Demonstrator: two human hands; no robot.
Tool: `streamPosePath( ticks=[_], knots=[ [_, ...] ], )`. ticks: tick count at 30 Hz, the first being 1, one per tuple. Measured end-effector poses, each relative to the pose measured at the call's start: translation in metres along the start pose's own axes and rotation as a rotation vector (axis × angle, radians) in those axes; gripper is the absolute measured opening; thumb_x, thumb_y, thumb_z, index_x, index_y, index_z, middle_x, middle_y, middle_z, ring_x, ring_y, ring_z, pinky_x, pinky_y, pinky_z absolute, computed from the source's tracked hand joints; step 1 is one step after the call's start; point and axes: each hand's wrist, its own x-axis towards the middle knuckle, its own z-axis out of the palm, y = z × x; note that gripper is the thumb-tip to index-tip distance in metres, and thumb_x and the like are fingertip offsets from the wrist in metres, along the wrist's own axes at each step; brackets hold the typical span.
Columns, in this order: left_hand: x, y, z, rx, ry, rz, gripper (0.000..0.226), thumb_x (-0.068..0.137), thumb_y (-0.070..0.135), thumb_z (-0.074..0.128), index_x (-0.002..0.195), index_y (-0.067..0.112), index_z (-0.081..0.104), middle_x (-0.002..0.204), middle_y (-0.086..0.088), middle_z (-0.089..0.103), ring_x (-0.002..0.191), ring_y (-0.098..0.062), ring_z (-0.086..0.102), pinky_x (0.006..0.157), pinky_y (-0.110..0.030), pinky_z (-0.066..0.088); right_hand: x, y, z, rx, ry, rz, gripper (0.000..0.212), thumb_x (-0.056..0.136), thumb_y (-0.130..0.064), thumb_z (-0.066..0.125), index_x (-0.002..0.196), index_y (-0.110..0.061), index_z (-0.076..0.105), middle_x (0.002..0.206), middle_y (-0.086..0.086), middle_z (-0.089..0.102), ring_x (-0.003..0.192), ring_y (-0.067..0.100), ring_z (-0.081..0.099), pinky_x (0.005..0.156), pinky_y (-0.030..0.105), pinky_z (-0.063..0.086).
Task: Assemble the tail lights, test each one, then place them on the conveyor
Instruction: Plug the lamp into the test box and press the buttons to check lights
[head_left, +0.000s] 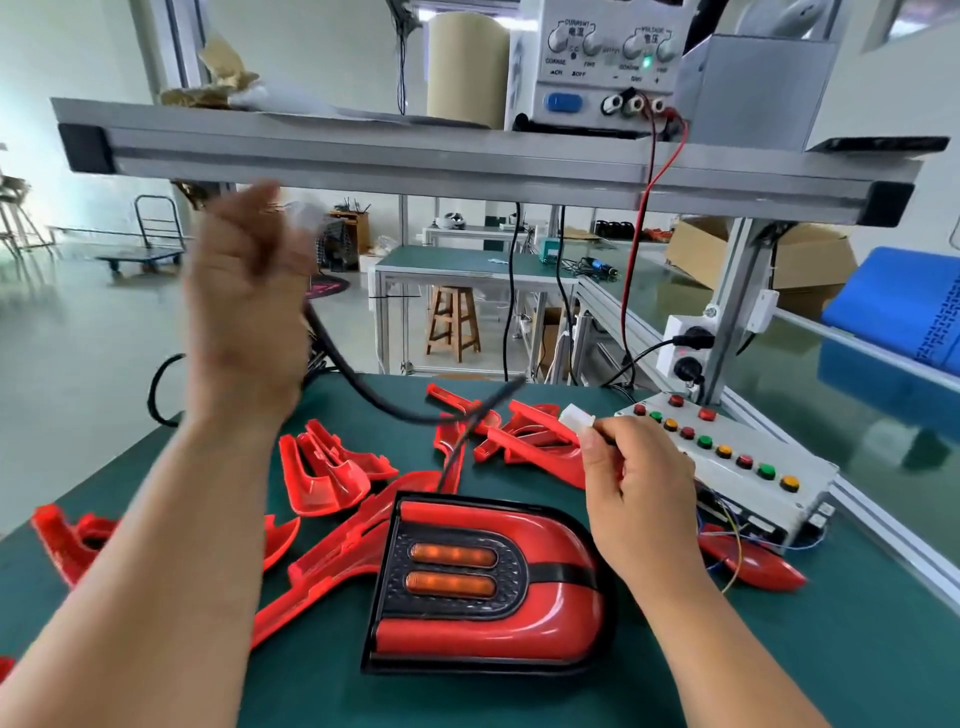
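Hands first: we hold our left hand (244, 306) raised well above the table, blurred, its fingers curled around a thick black cable (353, 382) with a pale plug (306, 214) showing at the fingertips, though we cannot tell how tight the grip is. Our right hand (636, 499) sits lower and to the right, pinching a small white connector (577, 417) between thumb and forefinger. The black cable sags from the left hand down across the gap between our hands. A thinner black wire (457, 457) climbs from the back edge of the tail light toward that sagging cable, and we cannot tell where it ends. The assembled tail light (483, 587) lies flat on the green table (779, 670), just below and between our two hands, close to the right wrist; its two amber strips (452, 569) look lit. Loose red lens parts (332, 473) are scattered behind it and under our left forearm, with more beside the right hand's fingers. Just right of the right hand stands a grey button box (737, 467) with red, green and yellow buttons. Above both hands a shelf (467, 156) carries a power supply (602, 62) with a green lamp on, and a red lead (644, 228) drops from it behind the right hand.
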Motion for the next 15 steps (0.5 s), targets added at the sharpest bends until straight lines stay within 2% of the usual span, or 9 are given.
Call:
streamPosePath(
  ticks=[2,4,6,9,11,12,15],
  knots=[
    [-0.019,0.000,0.024,0.117,-0.301,-0.044,0.017,0.088,0.024,0.068,0.104,0.029,0.066,0.091,0.014,0.070,0.084,0.002,0.061,0.082,-0.014,0.047,0.001,0.001,-0.001,0.015,0.015,-0.004,0.017,0.096,-0.019,0.057,0.085,-0.007,0.063,0.076,-0.002,0.054,0.073,0.024,0.052,0.072,0.051,0.045],
    [-0.040,-0.011,0.035,0.204,-0.601,-0.161,0.017,0.084,0.028,0.071,0.095,0.040,0.068,0.090,0.021,0.072,0.085,0.005,0.063,0.081,-0.009,0.046,0.002,0.000,-0.002,0.043,0.039,-0.026,0.016,0.095,-0.018,0.058,0.085,-0.007,0.064,0.075,-0.002,0.053,0.072,0.024,0.051,0.070,0.051,0.045],
    [-0.055,-0.022,0.036,0.267,-0.781,-0.241,0.020,0.082,0.027,0.071,0.092,0.044,0.070,0.095,0.017,0.073,0.087,0.002,0.065,0.080,-0.010,0.047,0.002,-0.002,-0.004,0.079,0.026,-0.063,0.017,0.095,-0.021,0.057,0.086,-0.008,0.064,0.076,-0.003,0.051,0.073,0.022,0.050,0.069,0.051,0.045],
    [-0.071,-0.026,0.044,0.159,-0.920,-0.337,0.019,0.074,0.034,0.070,0.091,0.043,0.074,0.095,0.000,0.075,0.083,-0.010,0.065,0.078,-0.020,0.052,0.001,-0.003,-0.003,0.084,-0.029,-0.099,0.013,0.095,-0.017,0.060,0.091,-0.007,0.066,0.080,-0.001,0.054,0.078,0.024,0.053,0.073,0.051,0.045],
    [-0.075,-0.026,0.048,0.068,-0.954,-0.399,0.019,0.075,0.032,0.071,0.092,0.040,0.074,0.093,-0.010,0.073,0.083,-0.021,0.062,0.081,-0.032,0.052,0.002,-0.001,-0.003,0.082,-0.045,-0.110,0.014,0.095,-0.017,0.060,0.092,-0.006,0.067,0.081,0.001,0.055,0.079,0.026,0.054,0.074,0.052,0.045],
    [-0.077,-0.027,0.049,0.047,-0.950,-0.412,0.018,0.076,0.028,0.072,0.091,0.038,0.074,0.091,-0.009,0.073,0.083,-0.023,0.062,0.081,-0.034,0.052,0.003,0.000,-0.004,0.090,-0.048,-0.112,0.017,0.095,-0.019,0.058,0.092,-0.005,0.067,0.081,0.002,0.055,0.078,0.026,0.054,0.075,0.051,0.045],
    [-0.078,-0.028,0.050,0.048,-0.893,-0.427,0.025,0.081,0.005,0.070,0.088,0.028,0.071,0.081,0.006,0.072,0.080,-0.019,0.061,0.076,-0.021,0.052,0.004,-0.001,-0.006,0.090,-0.061,-0.132,0.023,0.094,-0.024,0.053,0.091,-0.006,0.068,0.079,0.003,0.055,0.077,0.025,0.054,0.075,0.048,0.045]
  ],
)
